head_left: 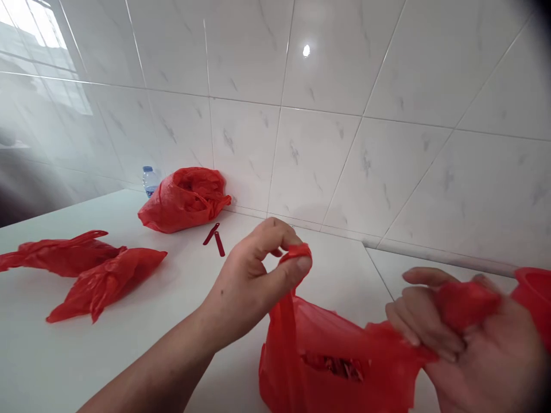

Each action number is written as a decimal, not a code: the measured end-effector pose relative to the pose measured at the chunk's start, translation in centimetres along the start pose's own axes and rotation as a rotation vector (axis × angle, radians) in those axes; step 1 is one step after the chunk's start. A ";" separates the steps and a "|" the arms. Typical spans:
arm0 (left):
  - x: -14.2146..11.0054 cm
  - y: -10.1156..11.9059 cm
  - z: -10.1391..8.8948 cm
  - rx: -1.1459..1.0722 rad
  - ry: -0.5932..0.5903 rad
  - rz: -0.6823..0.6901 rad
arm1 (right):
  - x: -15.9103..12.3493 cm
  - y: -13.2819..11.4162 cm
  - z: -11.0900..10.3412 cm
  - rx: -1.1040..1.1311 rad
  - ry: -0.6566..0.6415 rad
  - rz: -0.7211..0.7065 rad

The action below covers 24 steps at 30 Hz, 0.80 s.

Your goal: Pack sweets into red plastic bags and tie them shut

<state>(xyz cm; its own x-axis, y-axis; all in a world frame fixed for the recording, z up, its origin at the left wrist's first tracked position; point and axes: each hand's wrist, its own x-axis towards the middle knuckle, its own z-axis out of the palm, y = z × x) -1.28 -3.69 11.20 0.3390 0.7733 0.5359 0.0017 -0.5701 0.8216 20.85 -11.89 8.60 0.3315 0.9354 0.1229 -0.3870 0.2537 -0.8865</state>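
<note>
A thin red plastic bag stands on the white table before me, with dark shiny pieces showing through its opening. My left hand pinches one of the bag's handles between thumb and fingers and lifts it. On the other side, my right hand is closed around the opposite handle, a bunch of red plastic showing in the palm; it is smeared by motion. Between the two hands the bag's mouth is stretched apart. Its lower part runs out of view at the bottom edge.
Two small red bags lie at the left of the white table. A fuller red bag rests by the tiled wall, with a plastic bottle behind it. Two dark red strips lie nearby. A red container is at far right.
</note>
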 end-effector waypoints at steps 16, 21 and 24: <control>-0.9 -1.1 2.1 0.260 -0.229 0.439 | -0.3 3.3 5.5 -0.502 -0.061 0.262; -0.6 -2.7 2.7 0.564 -0.387 0.434 | -0.2 2.8 4.7 -0.500 -0.057 0.252; -0.4 -3.3 3.0 0.617 -0.383 0.334 | 0.4 2.4 3.8 -0.471 -0.146 0.243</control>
<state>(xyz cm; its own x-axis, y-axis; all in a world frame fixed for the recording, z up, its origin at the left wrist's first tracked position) 1.41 -2.90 7.71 0.7129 0.4495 0.5383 0.3253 -0.8920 0.3139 16.84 -10.02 8.24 0.1445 0.9863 -0.0795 0.0009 -0.0805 -0.9968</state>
